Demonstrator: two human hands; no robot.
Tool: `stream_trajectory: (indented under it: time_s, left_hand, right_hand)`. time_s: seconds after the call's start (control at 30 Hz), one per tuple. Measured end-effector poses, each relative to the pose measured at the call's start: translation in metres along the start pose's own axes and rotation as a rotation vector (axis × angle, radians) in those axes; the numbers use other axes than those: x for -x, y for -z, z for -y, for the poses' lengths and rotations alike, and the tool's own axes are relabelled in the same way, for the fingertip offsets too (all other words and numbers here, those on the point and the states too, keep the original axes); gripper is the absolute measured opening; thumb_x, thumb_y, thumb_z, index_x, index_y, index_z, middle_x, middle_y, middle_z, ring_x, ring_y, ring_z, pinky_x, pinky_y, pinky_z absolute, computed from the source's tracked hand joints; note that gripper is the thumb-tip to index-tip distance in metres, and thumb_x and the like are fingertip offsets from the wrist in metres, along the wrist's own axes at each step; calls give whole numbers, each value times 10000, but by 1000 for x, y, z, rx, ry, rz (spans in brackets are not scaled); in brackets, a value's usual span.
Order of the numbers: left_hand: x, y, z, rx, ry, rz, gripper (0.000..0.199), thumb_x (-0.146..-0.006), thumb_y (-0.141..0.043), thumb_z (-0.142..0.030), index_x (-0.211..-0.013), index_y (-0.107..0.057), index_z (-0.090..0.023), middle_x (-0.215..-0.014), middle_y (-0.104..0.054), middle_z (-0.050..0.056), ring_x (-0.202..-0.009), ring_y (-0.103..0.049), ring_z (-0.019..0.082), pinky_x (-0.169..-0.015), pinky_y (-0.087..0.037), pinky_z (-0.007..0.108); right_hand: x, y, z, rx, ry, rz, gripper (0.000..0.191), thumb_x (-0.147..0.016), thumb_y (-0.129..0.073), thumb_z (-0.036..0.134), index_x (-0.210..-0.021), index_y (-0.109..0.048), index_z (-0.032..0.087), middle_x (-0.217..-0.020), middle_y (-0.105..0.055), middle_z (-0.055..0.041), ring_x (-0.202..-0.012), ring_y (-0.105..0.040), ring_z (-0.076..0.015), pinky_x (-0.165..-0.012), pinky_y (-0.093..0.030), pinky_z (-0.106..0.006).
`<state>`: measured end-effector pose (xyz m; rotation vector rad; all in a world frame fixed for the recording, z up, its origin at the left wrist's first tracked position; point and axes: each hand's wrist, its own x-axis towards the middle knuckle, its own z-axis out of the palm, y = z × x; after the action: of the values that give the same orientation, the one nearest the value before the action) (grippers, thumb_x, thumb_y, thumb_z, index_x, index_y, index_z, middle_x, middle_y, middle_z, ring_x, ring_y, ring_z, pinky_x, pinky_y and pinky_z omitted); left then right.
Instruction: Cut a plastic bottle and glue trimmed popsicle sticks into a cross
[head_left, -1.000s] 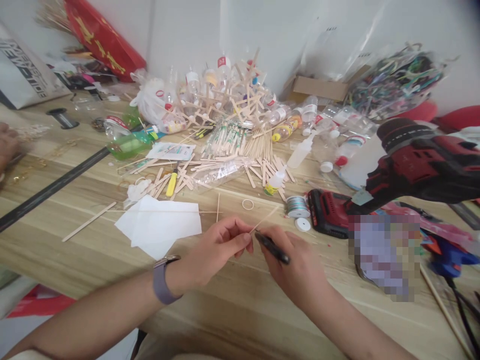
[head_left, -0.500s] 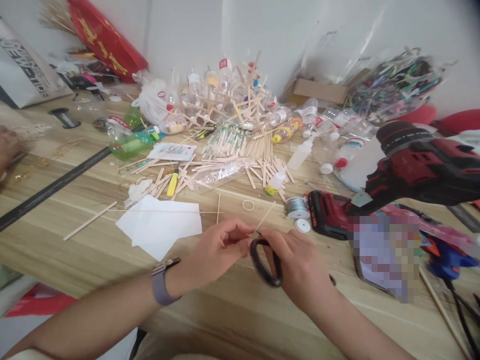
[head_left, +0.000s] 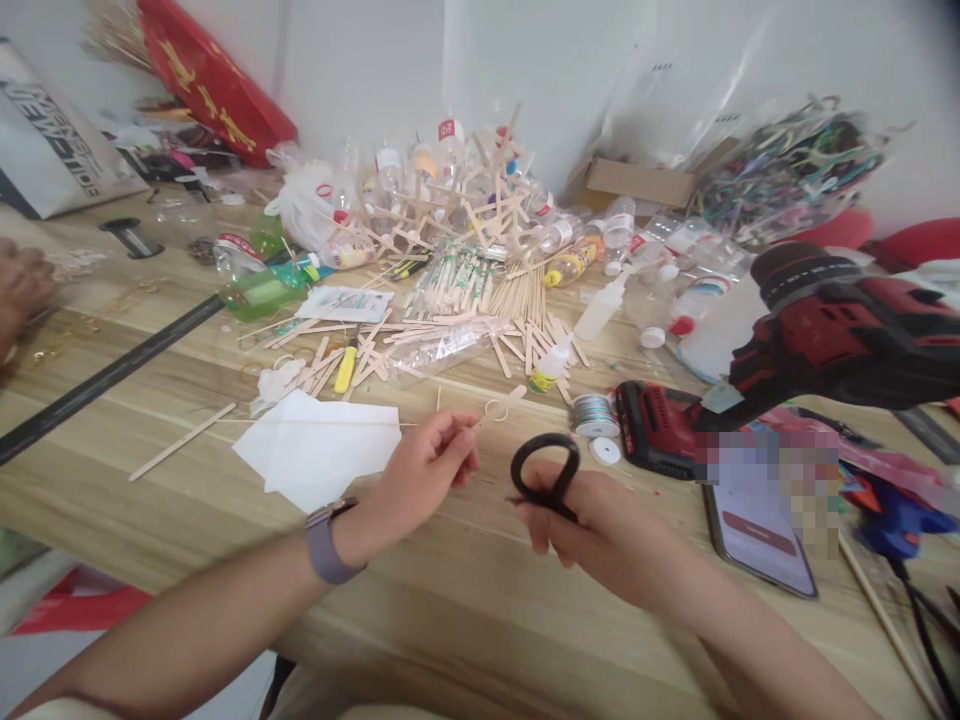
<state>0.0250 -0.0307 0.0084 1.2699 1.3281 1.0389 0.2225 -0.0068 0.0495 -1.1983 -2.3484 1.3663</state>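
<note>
My left hand (head_left: 431, 460), with a watch on the wrist, is closed with its fingertips pinching a thin wooden stick (head_left: 512, 397) that points up and right. My right hand (head_left: 592, 510) grips a pair of scissors with black handles (head_left: 547, 480); their blades are mostly hidden by the fingers, with a small dark tip showing at the left. Scissors and stick are apart. A small pale ring (head_left: 496, 410) lies just beyond the stick. White paper sheets (head_left: 322, 450) lie left of my left hand, with a long thin stick across them.
Craft sticks (head_left: 450, 330), plastic bottles (head_left: 562, 235) and a glue bottle (head_left: 551, 365) crowd the back. A red-black cordless drill (head_left: 840, 330), wire spool (head_left: 596, 415) and phone (head_left: 761, 540) are at right. Another person's hands (head_left: 22, 290) show at far left.
My hands have moved apart, the left going left with the stick, the right slightly right with the scissors. The scissors no longer meet the stick. The other person's hands show more.
</note>
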Motion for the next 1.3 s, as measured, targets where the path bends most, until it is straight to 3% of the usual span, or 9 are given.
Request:
stream_trajectory:
  time_s: [0.23, 0.47, 0.6, 0.67, 0.87, 0.93, 1.03, 1.17, 1.3]
  left_hand:
    - [4, -3, -3, -32, 19, -12, 287, -922, -502, -460, -829, -533, -191, -654, -438, -54, -596, -384, 110, -555, -310, 239]
    - [5, -2, 2, -169, -39, 137, 391, -920, -503, -525, -713, -490, -192, -627, -428, -53, -595, -390, 113, -545, -273, 248]
    - [8, -3, -2, -327, -81, 188, 288, -963, -448, -411, -789, -537, -199, -673, -523, -38, -621, -466, 125, -576, -319, 252]
    - [11, -4, -3, -384, -112, 187, 221, -967, -426, -335, -859, -568, -204, -731, -579, -24, -646, -504, 131, -604, -350, 255]
    - [12, -4, -1, -439, -221, 165, 284, -895, -452, -164, -1153, -557, -214, -884, -680, 18, -756, -613, 164, -688, -444, 271]
    - [6, 4, -5, -466, -307, 66, 246, -932, -450, -214, -1154, -556, -202, -1070, -679, 70, -944, -627, 194, -811, -462, 300]
    - [-9, 24, -11, -729, -372, -129, 206, -960, -420, -216, -1015, -614, -172, -1017, -675, 97, -980, -597, 236, -864, -443, 358]
    - [-24, 46, -7, -1266, -303, -16, 233, -904, -437, -112, -840, -659, -139, -881, -657, 131, -863, -569, 291, -766, -422, 413]
    - [-27, 48, 3, -1426, -300, 29, 239, -856, -450, -47, -843, -664, -152, -863, -647, 111, -860, -558, 278, -727, -407, 385]
  right_hand:
    - [-10, 15, -19, 193, -55, 113, 181, -828, -565, 203, -649, -590, 216, -539, -644, 10, -488, -598, -155, -449, -402, -239]
    - [-16, 14, -30, 596, -48, -110, 212, -859, -612, 196, -648, -593, 203, -659, -664, -19, -565, -608, -167, -498, -383, -249]
    - [-13, 20, -34, 747, 35, -422, 276, -951, -463, 227, -719, -609, 191, -731, -659, -61, -664, -646, -205, -583, -437, -287]
    - [-10, 19, -30, 701, 121, -513, 269, -964, -444, 254, -770, -621, 192, -744, -663, -60, -695, -656, -210, -594, -448, -288]
    - [-5, -5, -17, 620, 189, -194, 184, -934, -475, 194, -868, -645, 224, -687, -711, -15, -599, -670, -177, -517, -398, -241]
    - [-5, -7, -16, 611, 128, -188, 196, -935, -458, 184, -837, -624, 217, -651, -700, -11, -568, -661, -173, -497, -372, -236]
    - [-7, -3, -12, 496, 65, -175, 243, -942, -423, 184, -742, -559, 217, -602, -652, 8, -534, -618, -151, -497, -363, -228]
    - [-11, 1, -9, 291, 48, -161, 266, -948, -373, 194, -720, -508, 222, -597, -588, 26, -543, -563, -137, -519, -379, -225]
    - [-14, -2, -14, 121, 72, -244, 266, -955, -373, 263, -750, -537, 220, -670, -586, 3, -612, -546, -148, -561, -395, -247]
